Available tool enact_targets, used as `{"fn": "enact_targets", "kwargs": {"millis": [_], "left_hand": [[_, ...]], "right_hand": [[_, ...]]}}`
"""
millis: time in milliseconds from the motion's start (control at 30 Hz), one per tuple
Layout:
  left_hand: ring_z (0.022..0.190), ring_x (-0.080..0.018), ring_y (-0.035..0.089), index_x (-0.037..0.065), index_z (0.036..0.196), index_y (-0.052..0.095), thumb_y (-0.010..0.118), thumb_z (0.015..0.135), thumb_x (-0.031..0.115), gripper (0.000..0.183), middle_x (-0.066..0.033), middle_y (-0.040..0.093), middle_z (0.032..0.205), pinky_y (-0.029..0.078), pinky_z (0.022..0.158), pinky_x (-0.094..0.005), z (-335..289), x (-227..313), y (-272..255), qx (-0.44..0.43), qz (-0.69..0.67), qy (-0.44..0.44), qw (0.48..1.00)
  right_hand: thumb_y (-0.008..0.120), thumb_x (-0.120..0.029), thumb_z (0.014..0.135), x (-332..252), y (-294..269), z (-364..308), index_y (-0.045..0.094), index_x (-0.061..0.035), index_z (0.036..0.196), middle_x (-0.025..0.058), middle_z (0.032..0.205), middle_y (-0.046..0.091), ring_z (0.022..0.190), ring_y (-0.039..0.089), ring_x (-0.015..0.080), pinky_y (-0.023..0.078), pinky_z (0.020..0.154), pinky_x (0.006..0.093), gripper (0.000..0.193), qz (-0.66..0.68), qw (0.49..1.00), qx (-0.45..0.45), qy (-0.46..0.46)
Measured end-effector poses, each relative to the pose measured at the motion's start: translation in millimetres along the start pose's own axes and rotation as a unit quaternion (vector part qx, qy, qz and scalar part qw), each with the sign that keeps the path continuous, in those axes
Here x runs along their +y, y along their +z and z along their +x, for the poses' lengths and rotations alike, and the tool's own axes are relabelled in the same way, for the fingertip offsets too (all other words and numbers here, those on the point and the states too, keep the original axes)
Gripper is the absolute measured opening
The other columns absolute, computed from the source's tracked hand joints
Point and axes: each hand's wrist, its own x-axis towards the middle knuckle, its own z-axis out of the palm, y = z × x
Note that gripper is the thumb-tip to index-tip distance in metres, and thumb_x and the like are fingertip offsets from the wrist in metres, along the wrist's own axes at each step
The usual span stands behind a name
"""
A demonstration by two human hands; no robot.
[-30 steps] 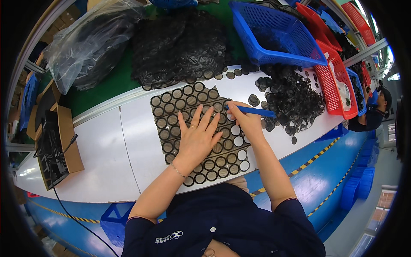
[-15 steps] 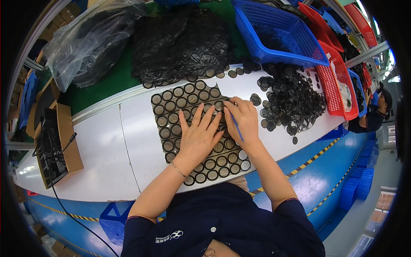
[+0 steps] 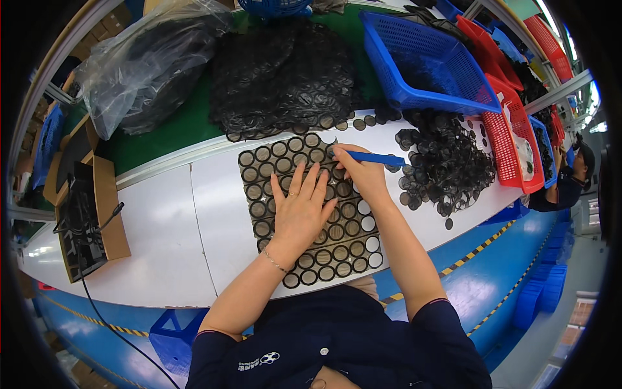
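A dark sheet (image 3: 262, 153) with rows of black-ringed, grey-brown round pieces lies on the white table. My left hand (image 3: 299, 211) rests flat on its middle, fingers spread and pressing nothing but the sheet. At the sheet's upper right, my right hand (image 3: 363, 175) pinches a slim, flat blue tool (image 3: 379, 158) whose long end points right; its working tip is hidden by my fingers. White circles (image 3: 368, 223) show along the sheet's right edge, where the rings hold no grey piece. Loose dark discs and stringy scraps (image 3: 447, 165) are heaped right of my right hand.
Behind the sheet sits a thick black stack of sheets (image 3: 278, 78), beside a clear plastic bag (image 3: 152, 71). Blue (image 3: 427, 97) and red (image 3: 512, 139) baskets stand back right. A cardboard box (image 3: 107, 214) with a cable is at left. Another person (image 3: 570, 175) works at far right.
The blue tool has swung from pointing down toward my wrist to pointing right. My right hand has turned and shifted slightly up along the sheet's right side. My left hand stays flat.
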Motion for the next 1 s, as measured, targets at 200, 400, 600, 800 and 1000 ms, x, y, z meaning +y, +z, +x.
{"fn": "enact_targets", "kwargs": {"millis": [200, 400, 600, 800, 1000], "left_hand": [[0.140, -0.0303, 0.037, 0.007, 0.136, 0.054, 0.064, 0.092, 0.035, 0.053, -0.0105, 0.048, 0.145, 0.018, 0.110, -0.0686, 1.0, -0.6, -0.6, -0.002, 0.004, 0.003, 1.000], [0.141, -0.0302, 0.036, 0.006, 0.136, 0.054, 0.063, 0.093, 0.036, 0.053, -0.0107, 0.047, 0.146, 0.018, 0.109, -0.0689, 1.2, -1.1, -1.8, -0.012, 0.002, 0.000, 1.000], [0.142, -0.0302, 0.035, 0.006, 0.136, 0.054, 0.062, 0.093, 0.036, 0.053, -0.0107, 0.046, 0.147, 0.017, 0.109, -0.0696, 0.1, -1.3, -1.7, -0.017, -0.004, -0.001, 1.000], [0.142, -0.0300, 0.034, 0.006, 0.137, 0.054, 0.062, 0.093, 0.036, 0.054, -0.0110, 0.046, 0.147, 0.016, 0.110, -0.0700, -1.0, -2.0, -1.4, -0.017, -0.005, 0.001, 1.000], [0.142, -0.0296, 0.034, 0.006, 0.137, 0.054, 0.061, 0.094, 0.037, 0.054, -0.0111, 0.046, 0.147, 0.016, 0.110, -0.0699, 1.0, -0.2, -2.2, -0.018, 0.000, 0.002, 1.000]], "right_hand": [[0.069, -0.025, 0.092, 5.3, 1.7, 5.9, 0.071, 0.0017, 0.111, 0.0052, 0.090, 0.070, 0.073, 0.062, 0.0073, 0.046, 0.055, 0.0191, 0.032, -0.032, 0.999, -0.019, 0.014], [0.070, -0.023, 0.091, 2.8, 4.8, 5.6, 0.072, 0.0020, 0.104, 0.0033, 0.080, 0.069, 0.068, 0.061, 0.0083, 0.047, 0.056, 0.0224, 0.028, -0.035, 0.999, 0.001, 0.008], [0.070, -0.023, 0.090, 4.9, 4.3, 5.5, 0.072, 0.0019, 0.104, 0.0036, 0.081, 0.069, 0.067, 0.060, 0.0083, 0.047, 0.055, 0.0223, 0.028, -0.023, 1.000, -0.005, 0.004], [0.071, -0.023, 0.090, 6.0, 3.9, 4.7, 0.072, 0.0018, 0.104, 0.0034, 0.081, 0.069, 0.067, 0.061, 0.0079, 0.047, 0.055, 0.0220, 0.028, -0.016, 1.000, -0.004, 0.010], [0.070, -0.021, 0.090, 8.3, 2.2, 6.7, 0.073, 0.0009, 0.103, 0.0050, 0.083, 0.070, 0.071, 0.064, 0.0122, 0.049, 0.059, 0.0249, 0.026, -0.039, 0.999, -0.005, 0.019]]}}
